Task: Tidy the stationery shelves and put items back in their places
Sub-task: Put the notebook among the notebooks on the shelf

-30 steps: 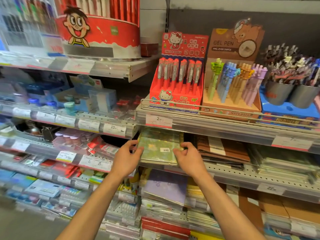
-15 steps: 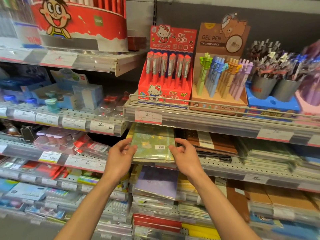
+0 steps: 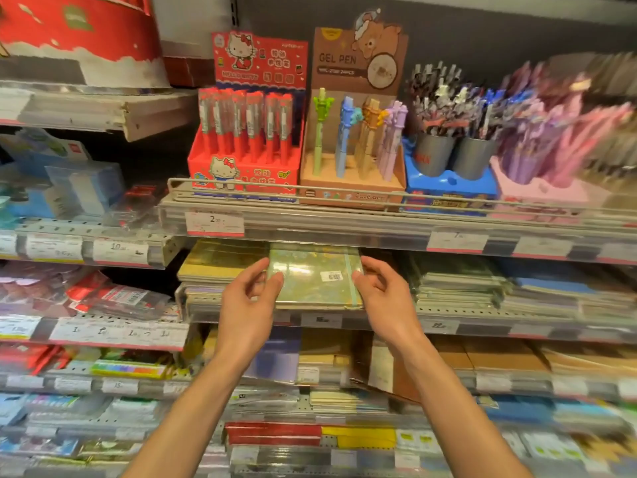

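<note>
A glossy green notebook (image 3: 315, 281) with a barcode sticker and an elastic band lies flat on a stack on the middle shelf (image 3: 448, 313). It sits just right of a yellow notebook stack (image 3: 220, 262). My left hand (image 3: 246, 305) holds its left edge, with the thumb tip on the cover and the fingers curled at the corner. My right hand (image 3: 386, 301) holds the right edge the same way, beside the elastic band. Both forearms reach up from below.
On the shelf above stand a red pen display box (image 3: 241, 167), a brown gel pen box (image 3: 351, 160) and grey pen cups (image 3: 451, 153) behind a wire rail. Notebook stacks (image 3: 458, 284) fill the shelf to the right. Packaged items lie at left, more pads below.
The green notebook has shifted right along the shelf, from under the 2.00 price tag to beside the yellow stack. Both hands moved with it, and the view panned right.
</note>
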The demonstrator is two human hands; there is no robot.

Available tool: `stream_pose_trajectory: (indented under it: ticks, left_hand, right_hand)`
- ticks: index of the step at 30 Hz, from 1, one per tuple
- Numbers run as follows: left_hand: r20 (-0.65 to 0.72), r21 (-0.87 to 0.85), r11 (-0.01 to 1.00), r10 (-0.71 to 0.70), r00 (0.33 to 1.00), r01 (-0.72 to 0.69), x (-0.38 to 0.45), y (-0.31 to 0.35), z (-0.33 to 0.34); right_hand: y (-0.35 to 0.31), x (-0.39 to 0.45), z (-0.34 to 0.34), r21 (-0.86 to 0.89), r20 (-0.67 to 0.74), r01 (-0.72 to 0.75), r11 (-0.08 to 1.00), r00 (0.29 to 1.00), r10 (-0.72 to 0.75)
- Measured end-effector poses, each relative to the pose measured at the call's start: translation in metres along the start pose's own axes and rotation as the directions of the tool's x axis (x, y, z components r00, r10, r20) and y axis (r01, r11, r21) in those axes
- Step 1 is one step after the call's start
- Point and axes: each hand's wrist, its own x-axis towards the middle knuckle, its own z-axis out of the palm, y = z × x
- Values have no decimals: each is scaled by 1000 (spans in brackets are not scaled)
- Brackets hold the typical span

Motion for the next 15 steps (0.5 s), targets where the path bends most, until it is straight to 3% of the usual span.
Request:
stream_pose_trajectory:
  ticks: [15]
  left_hand:
    - [252, 56, 996, 51, 966, -67, -35, 20, 178]
  right_hand:
    - [37, -1, -162, 15, -313, -96, 995, 945, 96]
